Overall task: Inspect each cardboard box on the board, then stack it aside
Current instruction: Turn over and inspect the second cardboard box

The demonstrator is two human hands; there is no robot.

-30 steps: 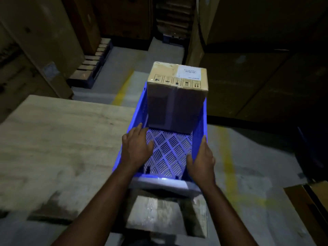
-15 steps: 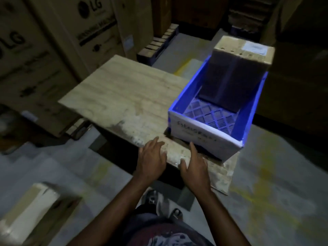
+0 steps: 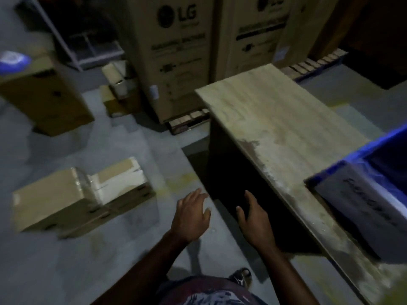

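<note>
Your left hand [image 3: 191,214]: empty, fingers loosely spread, over the floor. Your right hand [image 3: 253,219]: empty, relaxed, beside the board [image 3: 275,119]. Cardboard boxes [image 3: 55,199]: grouped on the floor, left of your hands. Blue crate [image 3: 356,201]: on the board, far right.

The pale wood-grain bench [image 3: 275,119] lies flat, its near edge scuffed whitish. Left of it on the floor, a taped brown cardboard box [image 3: 50,203] touches a white-panelled cardboard box [image 3: 123,183].
</note>
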